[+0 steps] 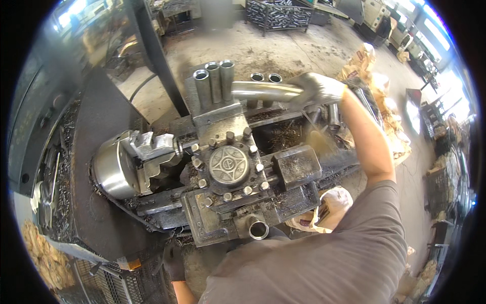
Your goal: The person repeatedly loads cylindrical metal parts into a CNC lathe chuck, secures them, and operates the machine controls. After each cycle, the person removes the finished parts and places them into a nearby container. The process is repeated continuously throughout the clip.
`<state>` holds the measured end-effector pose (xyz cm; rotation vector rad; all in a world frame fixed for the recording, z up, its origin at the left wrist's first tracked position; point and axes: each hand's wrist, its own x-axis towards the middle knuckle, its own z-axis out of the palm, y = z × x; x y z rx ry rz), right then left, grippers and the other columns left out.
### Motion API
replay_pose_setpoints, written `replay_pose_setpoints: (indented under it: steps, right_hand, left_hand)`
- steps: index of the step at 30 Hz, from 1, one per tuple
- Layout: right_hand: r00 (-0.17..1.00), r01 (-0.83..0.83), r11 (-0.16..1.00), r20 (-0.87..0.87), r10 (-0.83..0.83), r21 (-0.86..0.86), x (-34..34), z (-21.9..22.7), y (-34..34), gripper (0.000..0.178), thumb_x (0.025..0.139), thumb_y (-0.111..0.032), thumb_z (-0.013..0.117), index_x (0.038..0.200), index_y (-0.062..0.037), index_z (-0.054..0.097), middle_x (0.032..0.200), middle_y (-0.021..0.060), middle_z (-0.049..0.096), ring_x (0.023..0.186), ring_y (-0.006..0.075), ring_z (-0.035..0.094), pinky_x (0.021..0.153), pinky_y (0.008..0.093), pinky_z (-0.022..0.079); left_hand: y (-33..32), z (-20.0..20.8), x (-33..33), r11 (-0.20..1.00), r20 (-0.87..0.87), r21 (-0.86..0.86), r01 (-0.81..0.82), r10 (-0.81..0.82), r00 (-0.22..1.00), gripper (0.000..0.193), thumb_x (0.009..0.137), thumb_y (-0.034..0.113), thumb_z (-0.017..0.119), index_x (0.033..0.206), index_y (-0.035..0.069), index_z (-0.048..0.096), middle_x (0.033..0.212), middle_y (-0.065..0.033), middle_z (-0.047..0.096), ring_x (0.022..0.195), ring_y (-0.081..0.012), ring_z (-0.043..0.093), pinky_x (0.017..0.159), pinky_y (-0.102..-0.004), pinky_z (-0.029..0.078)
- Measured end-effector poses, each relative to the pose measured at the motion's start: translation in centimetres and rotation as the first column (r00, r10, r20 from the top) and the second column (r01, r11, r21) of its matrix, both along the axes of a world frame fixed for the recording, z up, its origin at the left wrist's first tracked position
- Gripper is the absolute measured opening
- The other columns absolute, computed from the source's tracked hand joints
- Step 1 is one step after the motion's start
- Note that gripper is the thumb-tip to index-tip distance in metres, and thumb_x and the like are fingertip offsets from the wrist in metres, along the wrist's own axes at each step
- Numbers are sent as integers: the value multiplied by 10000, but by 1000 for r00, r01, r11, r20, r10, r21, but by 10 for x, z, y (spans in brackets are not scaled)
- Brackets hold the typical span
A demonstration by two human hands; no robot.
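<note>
My right hand, in a pale glove blurred by motion, grips one end of a shiny metal tube. The tube lies roughly level above the far side of a lathe, its left end close to three upright metal tubes. Just behind it stand two more tubes. Low at the left, my left hand wears a dark glove and hangs beside the lathe's front edge. Its fingers are too dark to make out. Between my arms sits the square tool post, ringed with bolts.
The lathe chuck with its stepped jaws is at the left. An open-ended tube rises at the front of the carriage. Paper sacks line the right side, and another sack lies near my right side. A dark post stands behind the lathe.
</note>
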<state>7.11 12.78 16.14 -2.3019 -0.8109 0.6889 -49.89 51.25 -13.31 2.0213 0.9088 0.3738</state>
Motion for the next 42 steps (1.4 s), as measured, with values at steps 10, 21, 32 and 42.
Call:
replay_pose_setpoints:
  steps: [10, 21, 32, 42]
  right_hand:
    - [821, 439, 878, 484, -304, -192, 114, -51, -74, 493, 898, -456, 786, 1134, -23, 795, 974, 205, 799, 817, 290, 778, 764, 401, 614]
    - [921, 297, 756, 384, -66, -583, 196, -124, -56, 411, 780, -310, 845, 1085, -36, 820, 1076, 225, 788, 1008, 344, 771, 900, 447, 597]
    - [763, 189, 891, 633, 130, -412, 151, -77, -1, 606, 827, -409, 837, 1318, -76, 711, 1201, 209, 777, 1095, 336, 762, 919, 468, 601]
    - [970, 182, 948, 203, -131, -260, 119, -169, 35, 624, 816, -349, 911, 1280, -5, 678, 1117, 220, 783, 989, 310, 758, 844, 408, 608]
  left_hand:
    - [-13, -28, 2, 997, -174, -67, -46, 33, 984, 222, 1012, 203, 651, 1083, 16, 748, 969, -127, 741, 893, -218, 689, 841, -375, 539]
    - [-53, -9, -10, 999, -324, 2, -45, 43, 945, 232, 971, 236, 688, 1077, 43, 760, 953, -130, 757, 889, -226, 710, 827, -383, 545]
    - [-57, -3, 6, 999, -347, -38, 39, -49, 937, 278, 966, 245, 712, 1143, 36, 756, 992, -129, 762, 926, -194, 702, 851, -371, 549]
    - [-53, 11, 15, 997, -315, -9, 77, -77, 946, 294, 980, 247, 732, 1152, 10, 761, 1019, -134, 769, 962, -219, 711, 889, -362, 542]
